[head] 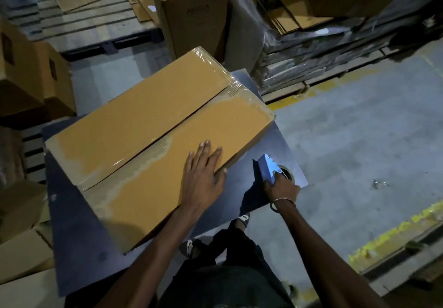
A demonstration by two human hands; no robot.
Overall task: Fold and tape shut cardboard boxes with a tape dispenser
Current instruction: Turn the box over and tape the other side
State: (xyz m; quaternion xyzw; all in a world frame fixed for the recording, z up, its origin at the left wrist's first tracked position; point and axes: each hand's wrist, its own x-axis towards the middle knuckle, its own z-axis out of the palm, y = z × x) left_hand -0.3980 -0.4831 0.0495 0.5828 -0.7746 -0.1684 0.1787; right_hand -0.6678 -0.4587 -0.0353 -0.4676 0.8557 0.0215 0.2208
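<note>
Head view, looking down over a dark table [79,223] in a warehouse aisle. Cardboard box [153,140] lies flat on the table, long axis running from near left to far right. Both top flaps are folded down and meet at a centre seam [167,130]. Clear tape glints at the far right end [230,84] and along the near left end of the seam; whether the whole seam is covered I cannot tell, since the middle reads as a dark open line.

Left hand [203,176] rests palm down on the near flap, close to the box's right edge, fingers straight and spread, thumb hanging over the edge. It presses, grasping nothing.

Right hand [280,190] is clenched round the handle of the blue tape dispenser [268,170], which sits on the table just right of the box, apart from it, near the table's right corner. A thin bracelet shows on that wrist.

Step in hand, as I judge it: taping stage, flaps already folded, dispenser off the box between passes.

Next move calls for lifting the dispenser to one end of the seam, seating the tape over the box edge, then drawing it straight along the seam while the left hand keeps the flaps level.

Around: stacked boxes at left, flat cardboard sheets far off, yellow floor lines at right.
</note>
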